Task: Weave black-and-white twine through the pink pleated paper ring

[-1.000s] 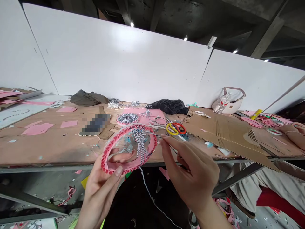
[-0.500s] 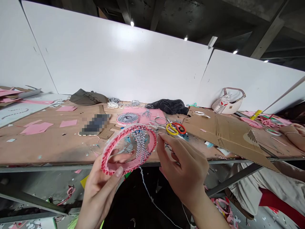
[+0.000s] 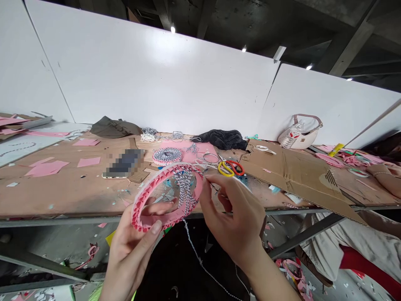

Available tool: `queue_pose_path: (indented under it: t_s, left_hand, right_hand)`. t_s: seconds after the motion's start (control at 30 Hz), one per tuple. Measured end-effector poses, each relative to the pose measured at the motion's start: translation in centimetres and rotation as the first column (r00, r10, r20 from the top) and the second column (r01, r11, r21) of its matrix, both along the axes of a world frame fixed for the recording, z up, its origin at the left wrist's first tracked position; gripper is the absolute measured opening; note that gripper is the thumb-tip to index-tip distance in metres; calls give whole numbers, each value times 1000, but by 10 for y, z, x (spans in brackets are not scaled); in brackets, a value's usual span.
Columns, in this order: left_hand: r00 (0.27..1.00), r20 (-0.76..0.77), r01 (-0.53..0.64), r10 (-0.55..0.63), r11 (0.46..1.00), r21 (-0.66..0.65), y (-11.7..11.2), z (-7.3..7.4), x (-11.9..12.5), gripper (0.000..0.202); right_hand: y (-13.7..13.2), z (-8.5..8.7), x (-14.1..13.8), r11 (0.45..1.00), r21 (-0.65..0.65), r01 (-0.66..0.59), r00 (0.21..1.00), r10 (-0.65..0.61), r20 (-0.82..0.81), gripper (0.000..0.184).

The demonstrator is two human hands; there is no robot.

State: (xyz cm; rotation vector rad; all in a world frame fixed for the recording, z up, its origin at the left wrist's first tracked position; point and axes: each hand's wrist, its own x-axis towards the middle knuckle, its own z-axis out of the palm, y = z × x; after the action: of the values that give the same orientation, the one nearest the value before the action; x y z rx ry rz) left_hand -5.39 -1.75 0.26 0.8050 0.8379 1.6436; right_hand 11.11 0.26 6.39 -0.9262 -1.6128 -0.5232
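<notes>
My left hand [image 3: 134, 246] grips a pink ring [image 3: 150, 188] by its lower left side, thumb in front and fingers behind and inside. Small pink teeth line the ring's rim. Black-and-white cord [image 3: 184, 188] is strung across the ring's right part in a bundle narrowed at the middle, and a length hangs from the lower edge. My right hand [image 3: 233, 213] is closed in a pinch at the ring's right rim. A thin strand hangs below this hand, so it seems to hold cord; the fingertips hide the exact grip.
Behind the ring lie a cord-wound pink disc [image 3: 167, 155], scissors [image 3: 230, 167], a phone [image 3: 123, 163] and a dark cloth [image 3: 221, 139]. Cardboard [image 3: 291, 173] overhangs the table edge at right. A bag [image 3: 302, 136] and bottle [image 3: 293, 136] stand behind it. Another person's arm [image 3: 384, 175] is far right.
My right hand has moved left and slightly down, bringing its pinched fingertips up to the ring's right rim. My left hand and the ring have barely shifted.
</notes>
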Motion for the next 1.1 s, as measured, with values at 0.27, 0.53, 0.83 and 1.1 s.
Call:
queue_pose_path:
  t_s: [0.27, 0.53, 0.83, 1.1]
  left_hand:
    - [1000, 3, -7, 7, 1000, -7, -5, 1, 0, 44]
    - [1000, 12, 8, -8, 1000, -14, 1, -2, -1, 48]
    - [999, 21, 30, -32, 995, 100, 0, -1, 2, 36]
    - [999, 27, 27, -30, 994, 104, -1, -1, 3, 33]
  right_hand:
    - [5, -4, -1, 989, -70, -130, 986, 121, -117, 7]
    - [4, -5, 1, 947, -137, -291, 932, 249, -262, 10]
    - [16, -11, -8, 967, -12, -253, 930, 240, -280, 15]
    - [18, -10, -9, 974, 16, -225, 946, 222, -234, 12]
